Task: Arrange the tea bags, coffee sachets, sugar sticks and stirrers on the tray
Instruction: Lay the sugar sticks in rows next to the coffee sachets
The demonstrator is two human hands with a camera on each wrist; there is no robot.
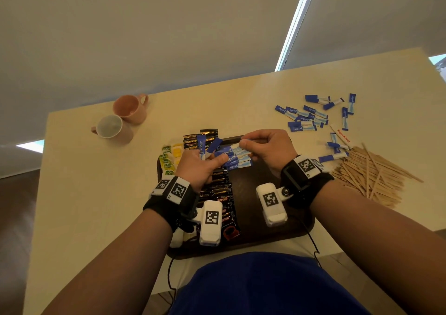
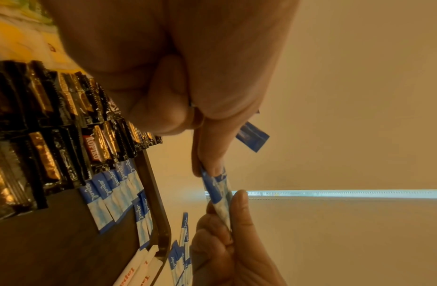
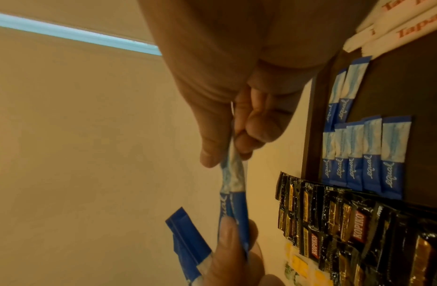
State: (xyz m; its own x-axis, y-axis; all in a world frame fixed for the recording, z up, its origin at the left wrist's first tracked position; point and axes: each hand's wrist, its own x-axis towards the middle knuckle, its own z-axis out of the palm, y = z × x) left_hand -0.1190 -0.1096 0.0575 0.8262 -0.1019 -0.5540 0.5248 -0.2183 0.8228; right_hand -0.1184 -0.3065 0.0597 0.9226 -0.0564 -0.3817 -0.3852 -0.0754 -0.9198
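A: What's at the far left of the table (image 1: 96, 194)?

B: Two mugs (image 1: 120, 119), touching, one pink and one paler, well apart from the tray (image 1: 272, 227).

A: And on the tray?

B: At its left edge lie the tea bags (image 1: 170, 157), green and yellow. Next come the coffee sachets (image 1: 220, 191), dark packets in overlapping rows. Right of those, near the far rim, a neat row of blue and white sugar sticks (image 1: 237, 161) lies side by side.

A: What is the left hand (image 1: 199, 169) doing?

B: It hovers over the sachets. Its grip is closed round a few spare sticks (image 1: 207, 145) that fan upward, and its thumb and forefinger pinch the blue end of one held stick (image 2: 218, 190).

A: The right hand (image 1: 268, 149)?

B: Its grip pinches the pale end of that same stick, so the stick spans between both hands above the tray's far rim.

A: Further right?

B: Loose sugar sticks (image 1: 311, 116) are scattered on the table, a white packet (image 1: 342, 136) with red lettering lies among them, and beside those sits a heap of wooden stirrers (image 1: 369, 177), all off the tray.
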